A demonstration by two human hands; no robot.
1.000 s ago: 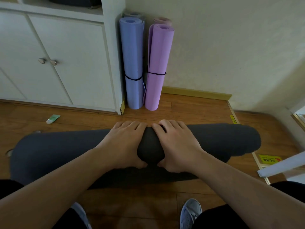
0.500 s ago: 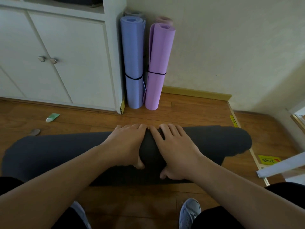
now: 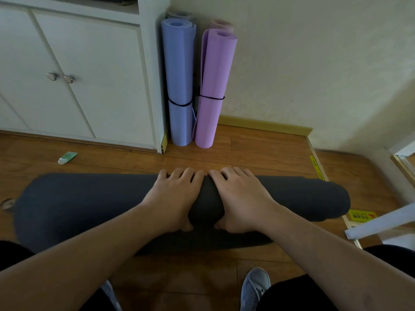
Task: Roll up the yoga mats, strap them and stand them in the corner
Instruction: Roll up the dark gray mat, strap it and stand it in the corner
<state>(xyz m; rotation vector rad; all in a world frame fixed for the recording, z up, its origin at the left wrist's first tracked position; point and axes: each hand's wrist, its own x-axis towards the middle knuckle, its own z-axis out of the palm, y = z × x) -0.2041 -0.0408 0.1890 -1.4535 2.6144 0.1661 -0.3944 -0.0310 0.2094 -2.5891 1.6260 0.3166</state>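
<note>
A dark grey yoga mat [image 3: 78,203] lies rolled across the wooden floor in front of me, with a short flat tail showing under its near side. My left hand [image 3: 173,198] and my right hand [image 3: 240,198] sit side by side on the middle of the roll, fingers over the top and thumbs tucked at the near side, gripping it. In the corner stand a blue rolled mat [image 3: 179,86] and a purple rolled mat [image 3: 214,90], each with a black strap around it. Two more rolls stand behind them, mostly hidden.
A white cabinet [image 3: 89,75] fills the left wall beside the corner. A small green-and-white tube [image 3: 67,157] lies on the floor near it. A yellow sticker [image 3: 361,215] and a white bar [image 3: 381,221] are at the right. My shoe [image 3: 256,286] is below the mat.
The roll has moved a little farther from me towards the wall, and both hands have shifted forward over its top. The flat tail on the near side looks shorter.
</note>
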